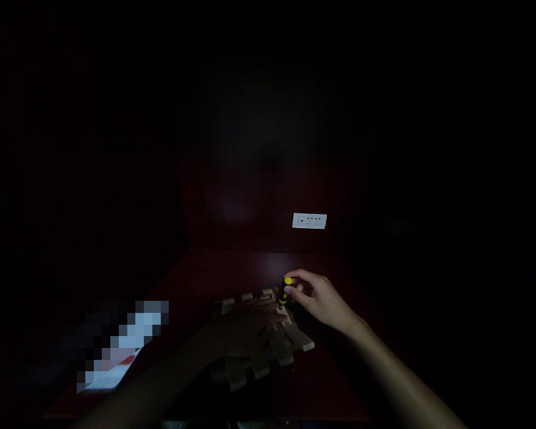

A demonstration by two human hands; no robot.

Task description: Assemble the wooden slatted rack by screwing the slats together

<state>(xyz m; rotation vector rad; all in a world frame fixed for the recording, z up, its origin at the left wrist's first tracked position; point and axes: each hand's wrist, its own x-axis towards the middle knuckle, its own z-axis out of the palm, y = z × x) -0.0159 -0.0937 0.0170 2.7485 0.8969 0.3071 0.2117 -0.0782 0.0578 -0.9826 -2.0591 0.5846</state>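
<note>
My right hand [315, 296] is closed around the handle of a short yellow-and-black screwdriver [284, 292]. The screwdriver stands almost upright, its tip down at a light wooden piece near the right end of a slatted wooden assembly [279, 347]. Across the top of this assembly lies my left hand [245, 325], flat with its fingers stretched to the right, in deep shadow. Slat ends stick out beyond it on the near and far sides. Small round marks show on the pale wood by the fingertips; whether they are screw heads I cannot tell.
A dark reddish table [330, 381] carries the work. On its left lies a pale sheet [111, 378], partly pixelated, with a red patch. The back wall bears a white socket panel [309, 221]. Most of the surroundings are too dark to make out.
</note>
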